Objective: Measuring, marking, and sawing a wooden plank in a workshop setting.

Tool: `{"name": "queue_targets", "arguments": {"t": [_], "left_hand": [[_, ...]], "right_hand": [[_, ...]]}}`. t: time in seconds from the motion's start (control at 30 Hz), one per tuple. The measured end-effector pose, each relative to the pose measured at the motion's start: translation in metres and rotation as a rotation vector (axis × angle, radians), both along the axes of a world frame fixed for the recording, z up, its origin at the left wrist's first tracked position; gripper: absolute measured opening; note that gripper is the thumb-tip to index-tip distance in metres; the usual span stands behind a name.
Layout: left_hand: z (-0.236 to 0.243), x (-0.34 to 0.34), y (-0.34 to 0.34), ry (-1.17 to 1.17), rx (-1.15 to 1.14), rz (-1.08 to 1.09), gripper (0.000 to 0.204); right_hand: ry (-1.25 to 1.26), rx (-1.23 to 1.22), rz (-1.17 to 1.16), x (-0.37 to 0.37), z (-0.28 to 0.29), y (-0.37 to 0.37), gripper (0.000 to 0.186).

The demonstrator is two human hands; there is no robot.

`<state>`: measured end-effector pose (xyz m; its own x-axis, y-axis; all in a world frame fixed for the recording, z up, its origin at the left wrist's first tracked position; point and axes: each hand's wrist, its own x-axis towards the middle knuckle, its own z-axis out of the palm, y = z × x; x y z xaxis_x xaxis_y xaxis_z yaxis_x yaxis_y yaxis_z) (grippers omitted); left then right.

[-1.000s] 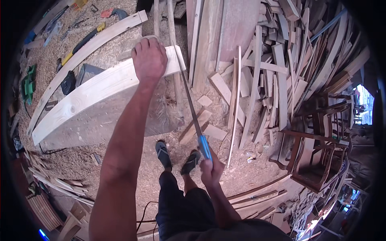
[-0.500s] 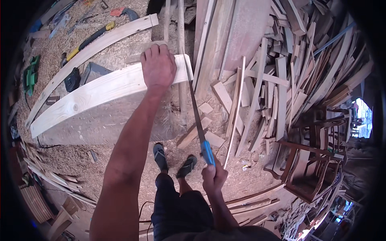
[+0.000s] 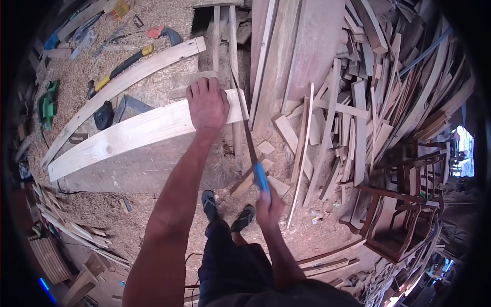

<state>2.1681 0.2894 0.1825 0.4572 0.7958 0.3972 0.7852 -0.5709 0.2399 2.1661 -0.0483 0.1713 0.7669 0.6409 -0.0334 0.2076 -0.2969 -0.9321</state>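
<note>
Fingers of the right hand [image 3: 269,209] wrap the blue handle of a long handsaw [image 3: 249,137], nearest. Farther off, its blade meets the right end of a pale curved wooden plank [image 3: 133,134], the left hand [image 3: 207,105] pressed flat there. Cut depth seems shallow, hard to judge; the end remains attached.

I see a sawdust-strewn floor [image 3: 128,215], stacked timber offcuts [image 3: 368,87] right of the grip, daylight doorway [image 3: 463,153] beyond.
</note>
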Motion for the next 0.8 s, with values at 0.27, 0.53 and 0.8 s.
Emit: {"name": "queue_targets", "arguments": {"t": [0.27, 0.53, 0.8], "left_hand": [[0.015, -0.027, 0.006, -0.038, 0.042, 0.023, 0.034], [0.056, -0.061, -0.005, -0.18, -0.168, -0.038, 0.061], [0.066, -0.28, 0.015, -0.689, -0.957, -0.574, 0.077]], "right_hand": [[0.179, 0.178, -0.018, -0.013, 0.123, 0.05, 0.048], [-0.427, 0.162, 0.521, -0.061, 0.217, 0.152, 0.057], [-1.1, 0.03, 0.869, -0.135, 0.219, 0.399, 0.066]]}}
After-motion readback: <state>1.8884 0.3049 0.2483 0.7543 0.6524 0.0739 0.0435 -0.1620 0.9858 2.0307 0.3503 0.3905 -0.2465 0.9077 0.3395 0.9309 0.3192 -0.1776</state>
